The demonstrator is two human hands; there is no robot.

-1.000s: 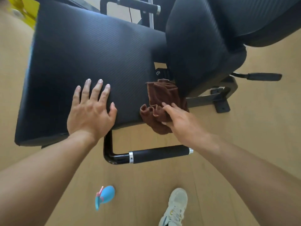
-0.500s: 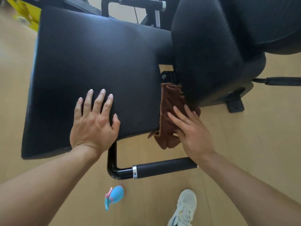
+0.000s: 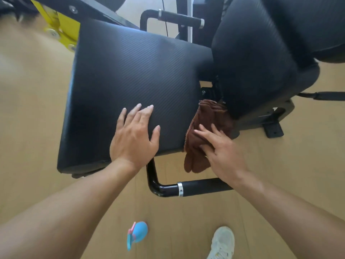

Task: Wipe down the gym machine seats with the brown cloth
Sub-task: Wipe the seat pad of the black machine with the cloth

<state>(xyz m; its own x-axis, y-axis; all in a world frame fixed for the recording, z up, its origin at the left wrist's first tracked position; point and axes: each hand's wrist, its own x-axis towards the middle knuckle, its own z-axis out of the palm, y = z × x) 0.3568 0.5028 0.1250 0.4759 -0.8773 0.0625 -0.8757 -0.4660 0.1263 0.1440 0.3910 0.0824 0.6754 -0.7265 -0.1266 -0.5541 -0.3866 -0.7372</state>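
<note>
pale wooden flooring (image 3: 37,128) runs under everything, with a yellow metal frame part (image 3: 63,30) at far left. next comes the wide black textured vinyl seat pad (image 3: 130,75), and the left hand (image 3: 133,136) lies flat on its near edge, fingers straight and spread, seemingly bracing. lower down, a small blue and pink spray bottle (image 3: 137,234) rests on the floor beside a black curved metal handle with foam grip (image 3: 186,187). rightward, the soft brown terry cloth (image 3: 203,128) hangs bunched against the seat pad's right side, in the gap before the black padded backrest (image 3: 252,68). it looks light, limp and prone to slipping, so palming the bunched middle should suit. the right hand (image 3: 222,152) presses it there with straight, slightly fanned fingers.
</note>
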